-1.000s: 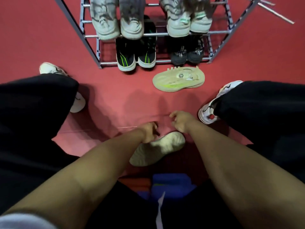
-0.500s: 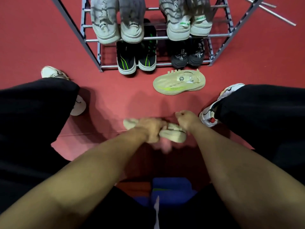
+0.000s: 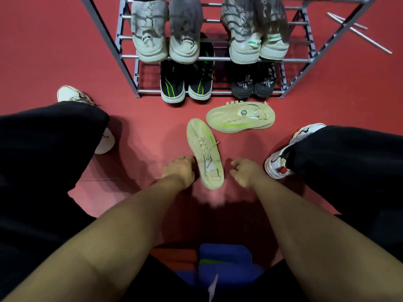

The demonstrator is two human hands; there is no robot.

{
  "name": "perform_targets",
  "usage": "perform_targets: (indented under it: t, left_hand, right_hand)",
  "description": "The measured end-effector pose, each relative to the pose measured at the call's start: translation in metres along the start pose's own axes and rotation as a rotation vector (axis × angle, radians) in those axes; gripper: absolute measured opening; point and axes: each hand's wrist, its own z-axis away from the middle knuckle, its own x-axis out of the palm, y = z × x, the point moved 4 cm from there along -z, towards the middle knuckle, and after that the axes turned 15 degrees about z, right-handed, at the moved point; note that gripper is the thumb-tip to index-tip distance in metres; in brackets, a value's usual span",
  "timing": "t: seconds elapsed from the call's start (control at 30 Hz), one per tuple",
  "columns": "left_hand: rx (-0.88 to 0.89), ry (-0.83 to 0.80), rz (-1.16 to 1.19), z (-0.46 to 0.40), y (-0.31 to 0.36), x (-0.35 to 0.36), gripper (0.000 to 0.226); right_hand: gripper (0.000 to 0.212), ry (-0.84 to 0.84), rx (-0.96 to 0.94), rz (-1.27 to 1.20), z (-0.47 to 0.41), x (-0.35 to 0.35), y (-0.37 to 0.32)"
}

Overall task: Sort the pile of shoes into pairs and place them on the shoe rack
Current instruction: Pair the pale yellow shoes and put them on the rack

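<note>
1. Near beige shoe (image 3: 205,154) stands on the red floor (image 3: 54,51), toe toward its mate (image 3: 239,118), which lies on its side just below the rack (image 3: 128,68).
2. Left hand (image 3: 180,171) touches its heel side, fingers curled (real grasp: cannot tell); right hand (image 3: 245,172) loose, holding nothing.
3. Advice: grip each shoe at the heel, align toes, then shelve together.

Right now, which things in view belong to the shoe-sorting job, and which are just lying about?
Job:
beige shoe by the hands
beige shoe lying sideways
shoe rack
four pairs on the rack

Lying about:
loose metal rods
blue object near the person
</note>
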Motion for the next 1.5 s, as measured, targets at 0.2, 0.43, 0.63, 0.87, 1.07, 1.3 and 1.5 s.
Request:
perform_targets:
  t: [0.2,0.43,0.63,0.87,1.07,1.3,1.5]
  left_hand:
    - [0.052,0.006,0.177,-0.017,0.011,0.011,0.032]
    - [0.121,0.148,0.417,-0.034,0.014,0.002,0.038]
    - [-0.005,0.138,0.594,-0.047,0.001,-0.007,0.031]
    - [-0.06,0.112,0.639,-0.039,-0.001,-0.01,0.023]
    - [-0.044,0.104,0.856,-0.027,0.016,-0.018,0.021]
    - [0.029,-0.028,1.172,0.004,0.043,-0.035,0.064]
    - [-0.024,0.137,0.929,0.035,0.016,-0.078,0.033]
  right_hand:
    - [0.04,0.182,0.057,-0.037,-0.048,-0.045,-0.007]
    - [0.057,0.302,0.182,0.136,-0.1,-0.088,0.013]
    - [0.046,0.248,0.233,0.249,-0.117,-0.071,0.018]
    - [0.039,0.275,0.221,0.406,-0.102,-0.069,0.025]
    - [0.037,0.411,0.204,0.247,-0.059,-0.108,-0.002]
    - [0.029,0.419,-0.04,0.012,0.002,-0.112,-0.089]
    - [0.017,0.345,-0.284,-0.161,0.03,-0.087,-0.145]
